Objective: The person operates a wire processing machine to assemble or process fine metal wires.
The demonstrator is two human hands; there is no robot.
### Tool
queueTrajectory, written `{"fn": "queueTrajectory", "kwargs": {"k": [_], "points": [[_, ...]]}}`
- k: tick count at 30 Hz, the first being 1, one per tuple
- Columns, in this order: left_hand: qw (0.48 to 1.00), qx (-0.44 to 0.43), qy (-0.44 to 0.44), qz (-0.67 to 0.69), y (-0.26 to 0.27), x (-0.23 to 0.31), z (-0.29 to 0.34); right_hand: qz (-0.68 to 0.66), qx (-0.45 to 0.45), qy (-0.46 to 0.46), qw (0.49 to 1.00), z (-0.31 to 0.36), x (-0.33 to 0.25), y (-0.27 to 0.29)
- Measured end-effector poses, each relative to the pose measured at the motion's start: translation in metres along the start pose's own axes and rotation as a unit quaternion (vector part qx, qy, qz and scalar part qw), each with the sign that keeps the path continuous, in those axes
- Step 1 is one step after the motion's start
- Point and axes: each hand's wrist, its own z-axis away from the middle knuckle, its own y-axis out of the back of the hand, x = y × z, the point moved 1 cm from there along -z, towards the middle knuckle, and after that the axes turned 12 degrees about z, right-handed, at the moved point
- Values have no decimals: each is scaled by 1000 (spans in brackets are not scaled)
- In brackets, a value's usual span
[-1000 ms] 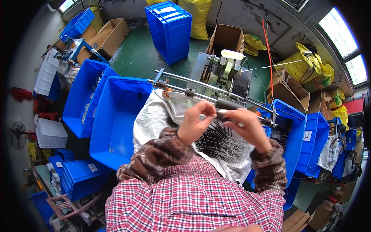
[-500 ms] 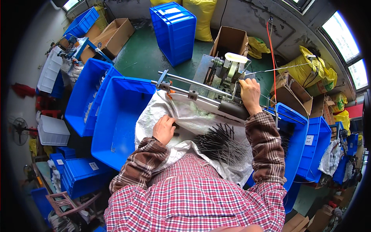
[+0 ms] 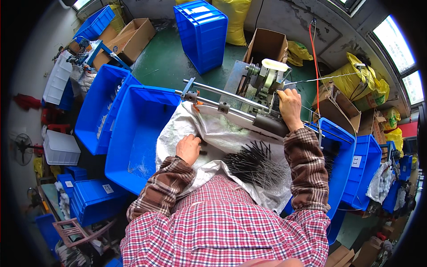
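A pile of thin dark rods (image 3: 260, 164) lies on a white woven sack (image 3: 209, 133) across my lap. My left hand (image 3: 189, 149) rests on the sack with its fingers curled, just left of the pile; whether it holds anything is hidden. My right hand (image 3: 289, 106) reaches forward to the grey metal machine (image 3: 260, 84) and grips a part at its right side, above a dark cylinder (image 3: 271, 125). A long metal bar (image 3: 218, 92) with clamps runs across in front of the machine.
An empty blue bin (image 3: 142, 133) stands at my left, another blue bin (image 3: 100, 107) beside it. Further blue bins (image 3: 351, 160) sit at my right. Stacked blue crates (image 3: 202, 31), cardboard boxes (image 3: 267, 44) and yellow sacks (image 3: 351, 78) lie beyond on the green floor.
Both hands were together over the rod pile. My right hand has since gone up to the machine and stays there; my left hand dropped onto the sack and barely moved since.
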Motion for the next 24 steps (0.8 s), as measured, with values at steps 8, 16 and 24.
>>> {"fn": "queueTrajectory", "kwargs": {"k": [8,16,24], "points": [[999,-39,2,-4,5,2,3,-28,5,9,1000,1,2,-2],[999,-48,-3,-11,6,-1,8,-35,8,19,999,-1,1,0],[1000,-30,-6,-7,-3,-6,6,-39,-5,35,999,-3,1,1]]}}
